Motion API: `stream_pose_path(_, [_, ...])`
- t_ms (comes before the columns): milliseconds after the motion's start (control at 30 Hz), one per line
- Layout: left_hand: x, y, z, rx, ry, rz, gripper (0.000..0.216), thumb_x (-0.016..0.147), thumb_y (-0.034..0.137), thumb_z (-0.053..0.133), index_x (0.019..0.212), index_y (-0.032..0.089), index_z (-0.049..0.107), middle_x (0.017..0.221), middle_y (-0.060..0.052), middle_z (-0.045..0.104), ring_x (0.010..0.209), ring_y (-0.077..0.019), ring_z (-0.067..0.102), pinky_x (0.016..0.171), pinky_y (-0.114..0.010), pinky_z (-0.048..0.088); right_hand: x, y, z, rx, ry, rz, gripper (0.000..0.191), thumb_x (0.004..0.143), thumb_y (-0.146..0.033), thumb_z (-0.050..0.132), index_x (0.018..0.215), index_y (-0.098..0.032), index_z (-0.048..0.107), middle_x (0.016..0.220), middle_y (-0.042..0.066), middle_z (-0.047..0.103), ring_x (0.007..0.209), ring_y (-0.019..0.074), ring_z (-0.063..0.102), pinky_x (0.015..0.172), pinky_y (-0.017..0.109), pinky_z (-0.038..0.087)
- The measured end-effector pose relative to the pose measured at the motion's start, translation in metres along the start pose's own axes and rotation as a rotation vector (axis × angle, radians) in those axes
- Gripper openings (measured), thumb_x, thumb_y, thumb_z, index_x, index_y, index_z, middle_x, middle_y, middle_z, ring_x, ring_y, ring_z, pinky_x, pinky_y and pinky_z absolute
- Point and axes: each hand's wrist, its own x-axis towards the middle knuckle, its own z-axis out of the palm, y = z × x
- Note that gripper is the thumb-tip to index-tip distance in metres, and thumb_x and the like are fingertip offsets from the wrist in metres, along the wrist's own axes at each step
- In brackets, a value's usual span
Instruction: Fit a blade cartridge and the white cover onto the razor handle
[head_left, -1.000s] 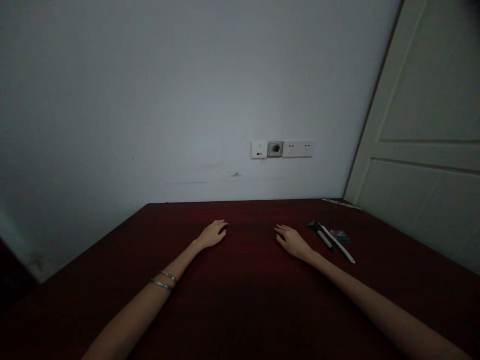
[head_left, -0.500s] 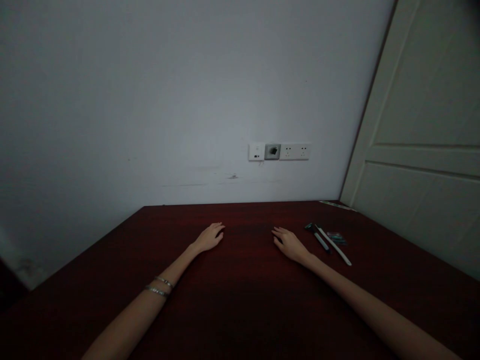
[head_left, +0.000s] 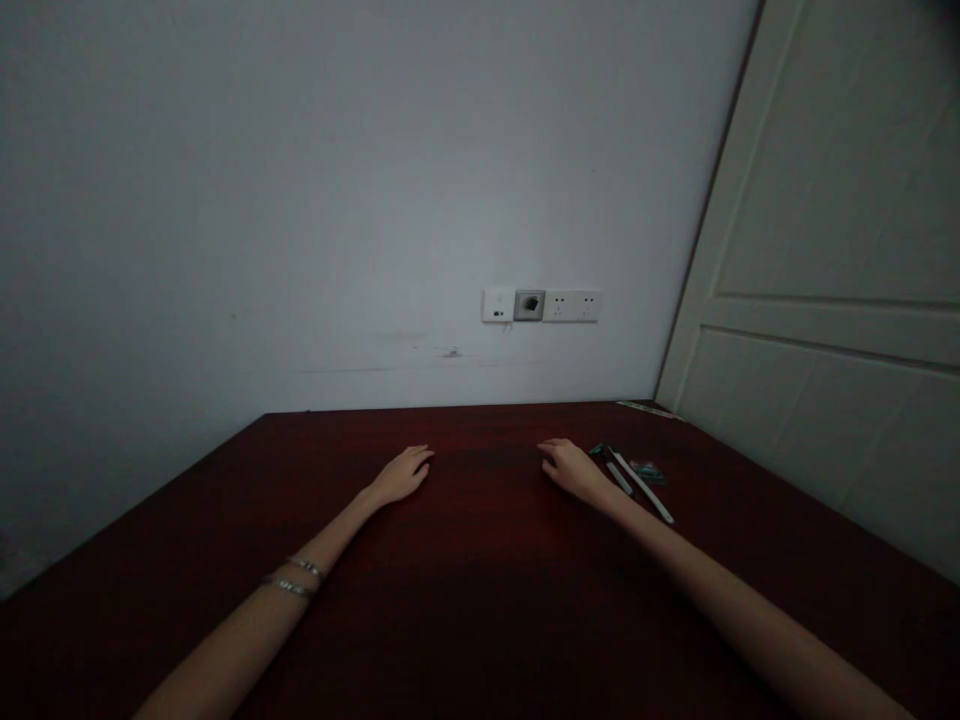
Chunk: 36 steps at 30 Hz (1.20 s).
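Wall (head_left: 337, 200), pale and scuffed, fills most of the view, with a dark red desk (head_left: 480, 600) running up against it. At the right stands a pale panelled door (head_left: 840, 220). The left arm (head_left: 247, 630) and right arm (head_left: 720, 590), both bare, reach over the desk from its near side. A row of sockets (head_left: 572, 306) sits on the wall above the far edge.

Both hands are palm down and well apart, at desk level — whether they press on it is hard to tell. The left hand (head_left: 401, 474) is empty, fingers loosely stretched, thumb slightly off. The right hand (head_left: 570, 468) is empty too, fingers gently curved and a little parted. To its right — on the desk — lie a long white stick (head_left: 643, 486), a razor (head_left: 619, 478) close along its left side and a small packet (head_left: 647, 472) on its right. Two thin bracelets (head_left: 289, 586) circle the left arm.
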Motion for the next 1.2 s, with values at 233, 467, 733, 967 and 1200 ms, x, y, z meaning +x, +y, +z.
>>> stream_pose_path(233, [0.0,0.0,0.001,-0.008,0.001,-0.008,0.044,0.088,0.031,0.033,0.122,0.01,0.051,0.133,-0.014,0.045,0.124,-0.0215,0.04,0.104,-0.035,0.03,-0.01,0.07,-0.045,-0.113,0.025,0.344,0.027,0.076,-0.015,0.048,0.094,-0.008,0.066,0.102,0.018,0.064,0.098,0.0272,0.058,0.078,0.029,0.043])
stream_pose_path(467, [0.001,-0.001,0.002,-0.017,0.008,-0.009,0.044,0.087,0.031,0.033,0.122,0.01,0.051,0.132,-0.014,0.046,0.124,-0.0217,0.04,0.104,-0.035,0.03,-0.036,0.084,-0.032,-0.153,-0.094,0.498,0.023,0.075,-0.025,0.054,0.09,-0.011,0.064,0.092,0.016,0.067,0.084,0.0248,0.064,0.063,0.025,0.043])
stream_pose_path(733, [-0.001,0.003,-0.002,-0.012,-0.011,-0.027,0.045,0.087,0.031,0.033,0.122,0.01,0.051,0.133,-0.014,0.045,0.124,-0.0213,0.039,0.104,-0.034,0.029,-0.038,0.075,-0.025,-0.164,-0.151,0.56,0.028,0.076,-0.025,0.051,0.096,-0.009,0.062,0.096,0.02,0.064,0.087,0.0288,0.064,0.065,0.03,0.045])
stream_pose_path(967, [0.001,0.001,0.002,-0.011,-0.005,-0.029,0.045,0.087,0.031,0.033,0.122,0.01,0.051,0.133,-0.014,0.045,0.125,-0.0206,0.039,0.105,-0.034,0.029,-0.04,0.072,-0.024,-0.162,-0.136,0.553,0.026,0.075,-0.023,0.051,0.093,-0.009,0.063,0.097,0.02,0.064,0.087,0.0299,0.064,0.064,0.03,0.045])
stream_pose_path(1200, [0.0,0.0,0.001,0.057,0.051,0.009,0.039,0.086,0.029,0.037,0.116,0.014,0.057,0.126,-0.011,0.053,0.121,-0.021,0.044,0.106,-0.038,0.027,-0.034,0.057,-0.032,-0.117,-0.016,0.494,0.029,0.08,-0.031,0.047,0.086,-0.01,0.066,0.091,0.021,0.066,0.085,0.029,0.064,0.064,0.029,0.042])
